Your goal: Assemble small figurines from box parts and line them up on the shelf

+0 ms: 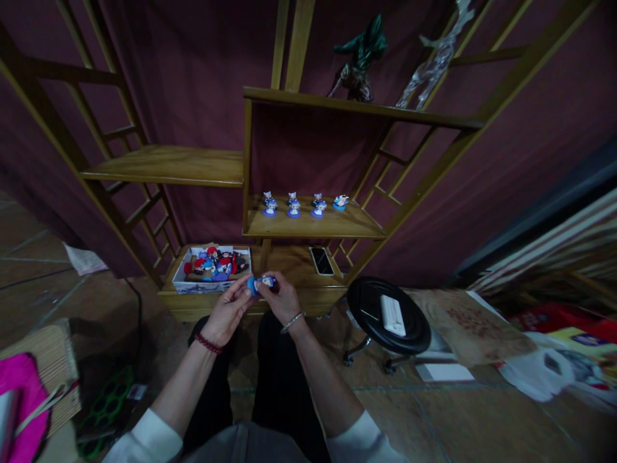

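Grasps with both hands one small blue, white and purple toy figurine: pinches its round blue base in the fingers of the left hand, holds its upper part in the right hand. Cannot tell how firmly. Holds it above the knees, before a low yellowish-brown wooden shelf. Has just beyond the left hand, on this shelf, an open shallow white cardboard box with many red, blue and black figurines inside; farther right, a flat black-faced device with white edge. Has higher, on a middle wooden shelf, three purple-and-white figurines in front, three darker figurines behind, and beside them a single blue-based figurine.
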Demonstrator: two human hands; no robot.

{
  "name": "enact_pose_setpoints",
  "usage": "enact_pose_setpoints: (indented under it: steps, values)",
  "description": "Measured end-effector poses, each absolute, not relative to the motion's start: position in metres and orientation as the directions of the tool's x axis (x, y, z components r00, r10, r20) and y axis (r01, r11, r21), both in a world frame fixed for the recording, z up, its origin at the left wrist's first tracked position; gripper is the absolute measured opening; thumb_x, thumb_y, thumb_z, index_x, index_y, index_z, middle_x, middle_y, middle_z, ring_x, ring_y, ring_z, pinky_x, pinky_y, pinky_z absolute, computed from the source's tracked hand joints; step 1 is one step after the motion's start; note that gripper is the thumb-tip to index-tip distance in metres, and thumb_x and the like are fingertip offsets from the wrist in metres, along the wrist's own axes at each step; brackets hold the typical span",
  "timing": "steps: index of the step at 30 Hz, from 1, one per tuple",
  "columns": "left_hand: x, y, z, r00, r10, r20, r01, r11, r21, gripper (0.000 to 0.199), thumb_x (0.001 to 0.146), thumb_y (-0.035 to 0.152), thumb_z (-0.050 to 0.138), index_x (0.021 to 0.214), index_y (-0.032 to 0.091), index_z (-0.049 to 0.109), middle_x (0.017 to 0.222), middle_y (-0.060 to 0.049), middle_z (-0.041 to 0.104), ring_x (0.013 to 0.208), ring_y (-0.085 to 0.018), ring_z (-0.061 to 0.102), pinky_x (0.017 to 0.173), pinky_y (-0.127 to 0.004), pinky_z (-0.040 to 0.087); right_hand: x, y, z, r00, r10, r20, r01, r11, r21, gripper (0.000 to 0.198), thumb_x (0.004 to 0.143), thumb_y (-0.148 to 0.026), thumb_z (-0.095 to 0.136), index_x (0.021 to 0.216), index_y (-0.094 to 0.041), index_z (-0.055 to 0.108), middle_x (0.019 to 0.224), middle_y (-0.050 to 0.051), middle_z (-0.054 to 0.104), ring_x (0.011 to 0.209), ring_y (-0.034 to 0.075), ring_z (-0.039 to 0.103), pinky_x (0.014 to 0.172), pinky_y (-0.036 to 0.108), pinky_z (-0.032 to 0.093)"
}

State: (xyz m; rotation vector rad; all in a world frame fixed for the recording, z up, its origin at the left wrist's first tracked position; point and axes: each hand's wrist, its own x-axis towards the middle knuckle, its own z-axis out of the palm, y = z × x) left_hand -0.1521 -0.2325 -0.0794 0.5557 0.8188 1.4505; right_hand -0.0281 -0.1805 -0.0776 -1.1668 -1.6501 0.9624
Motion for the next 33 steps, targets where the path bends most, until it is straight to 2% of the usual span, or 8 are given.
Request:
enact_pose_setpoints:
  steps: [11,23,33]
  values:
    - [-0.150,-0.231,-0.078,-0.053,0.990,-0.131,-0.560,0.080,0.825,0.043,0.064,0.019,0.068,0.107,0.020,0.060,0.106,-0.006,0.062,0.101,-0.017,0.054,0.090,-0.030,0.040,-0.028,-0.176,-0.086,-0.127,0.985,0.114,0.256,0.143,-0.956,0.020,0.067,-0.037,0.059,0.079,-0.020,0.059,0.070,-0.002,0.060,0.062,0.012,0.054,0.062,0.026,0.045]
    - [-0.150,-0.231,-0.075,-0.063,0.992,-0.111,-0.469,0.069,0.881,0.045,0.064,0.021,0.068,0.109,0.020,0.059,0.104,-0.005,0.062,0.097,-0.017,0.055,0.090,-0.030,0.039,-0.029,-0.177,-0.088,-0.122,0.992,0.025,0.051,0.031,-0.998,0.026,0.063,-0.040,0.062,0.077,-0.018,0.057,0.064,-0.002,0.056,0.057,0.011,0.050,0.052,0.023,0.043]
    - [-0.148,-0.231,-0.077,-0.086,0.990,-0.113,-0.501,0.055,0.864,0.044,0.064,0.023,0.068,0.108,0.018,0.060,0.104,-0.007,0.062,0.100,-0.019,0.053,0.090,-0.032,0.039,-0.028,-0.178,-0.086,-0.172,0.973,0.156,0.061,0.168,-0.984,0.022,0.065,-0.034,0.061,0.081,-0.020,0.057,0.072,-0.002,0.058,0.065,0.012,0.053,0.063,0.024,0.045]
